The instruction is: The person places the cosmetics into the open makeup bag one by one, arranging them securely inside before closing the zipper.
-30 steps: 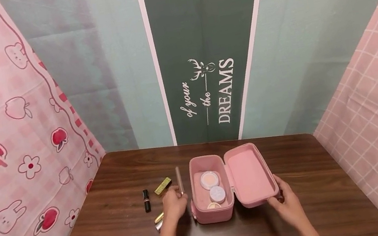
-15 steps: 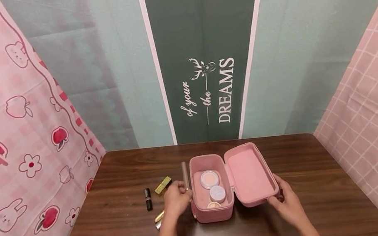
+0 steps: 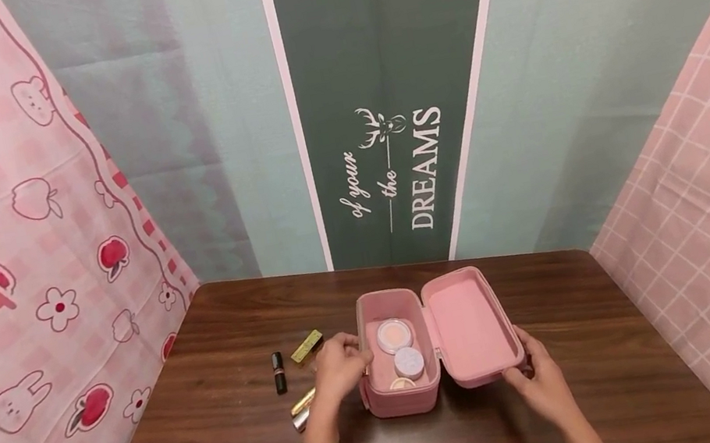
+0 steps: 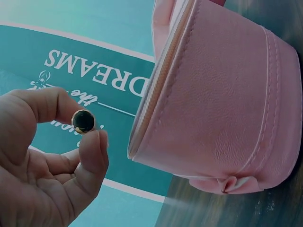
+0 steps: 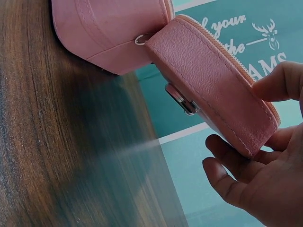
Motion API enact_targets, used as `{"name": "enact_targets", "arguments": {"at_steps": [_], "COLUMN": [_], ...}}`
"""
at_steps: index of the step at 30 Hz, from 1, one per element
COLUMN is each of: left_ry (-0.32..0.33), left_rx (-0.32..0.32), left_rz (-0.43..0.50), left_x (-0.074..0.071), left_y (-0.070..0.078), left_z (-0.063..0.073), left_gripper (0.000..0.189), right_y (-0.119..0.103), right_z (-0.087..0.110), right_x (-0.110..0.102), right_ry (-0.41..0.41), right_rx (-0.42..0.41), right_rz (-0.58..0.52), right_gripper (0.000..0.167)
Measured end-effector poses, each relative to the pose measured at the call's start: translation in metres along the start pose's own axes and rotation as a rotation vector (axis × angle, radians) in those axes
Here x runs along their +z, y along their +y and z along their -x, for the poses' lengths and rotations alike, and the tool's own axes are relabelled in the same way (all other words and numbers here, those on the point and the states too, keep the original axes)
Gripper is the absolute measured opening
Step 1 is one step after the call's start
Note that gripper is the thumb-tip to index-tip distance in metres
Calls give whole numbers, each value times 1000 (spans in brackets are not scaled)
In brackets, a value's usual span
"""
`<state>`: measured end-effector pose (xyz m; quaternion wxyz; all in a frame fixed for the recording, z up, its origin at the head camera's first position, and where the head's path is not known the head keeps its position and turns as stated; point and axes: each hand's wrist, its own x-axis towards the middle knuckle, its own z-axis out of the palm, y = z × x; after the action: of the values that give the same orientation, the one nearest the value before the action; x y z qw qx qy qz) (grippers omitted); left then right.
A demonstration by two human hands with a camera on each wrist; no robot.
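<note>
A pink zip makeup case (image 3: 405, 404) stands with its lid (image 3: 471, 324) folded out to the right. My left hand (image 3: 341, 366) is at the case's left rim. In the left wrist view its thumb and forefinger pinch a slim cosmetic tube (image 4: 83, 121), seen end-on with a dark end and gold edge, apart from the case wall. My right hand (image 3: 542, 382) grips the lid's lower right corner, thumb on the zip edge and fingers below. Inside the case lie a round compact (image 3: 394, 336), a pale lidded jar (image 3: 409, 362) and a partly hidden round item (image 3: 402, 383).
Left of the case on the wooden table (image 3: 208, 437) lie a black lipstick (image 3: 279, 373), a gold patterned stick (image 3: 307, 347), a gold tube (image 3: 304, 402) and a silver tube (image 3: 301, 419). Curtains hang behind and at both sides.
My left hand has moved right with the slim tube, from the tabletop beside the case to its left rim. The right hand and the lid have stayed in place.
</note>
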<state>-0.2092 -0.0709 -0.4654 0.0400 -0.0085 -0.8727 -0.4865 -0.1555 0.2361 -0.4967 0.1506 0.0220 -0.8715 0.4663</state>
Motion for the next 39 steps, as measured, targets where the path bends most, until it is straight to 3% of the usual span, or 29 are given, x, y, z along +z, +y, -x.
{"name": "enact_targets", "arguments": {"at_steps": [10, 19, 39], "left_ry": [-71, -59, 7], "left_rx": [-23, -56, -27], "left_rz": [80, -135, -217], "left_x": [4, 7, 11], "left_y": [9, 13, 9], "left_z": [-1, -3, -10], "left_gripper": [27, 19, 27], "right_y": [-1, 2, 1], "right_z": [-1, 1, 1], "right_x": [-2, -1, 0], "right_ry": [-6, 33, 3], "right_rx": [-18, -80, -4], "right_rz": [17, -14, -16], "right_gripper": [64, 63, 65]}}
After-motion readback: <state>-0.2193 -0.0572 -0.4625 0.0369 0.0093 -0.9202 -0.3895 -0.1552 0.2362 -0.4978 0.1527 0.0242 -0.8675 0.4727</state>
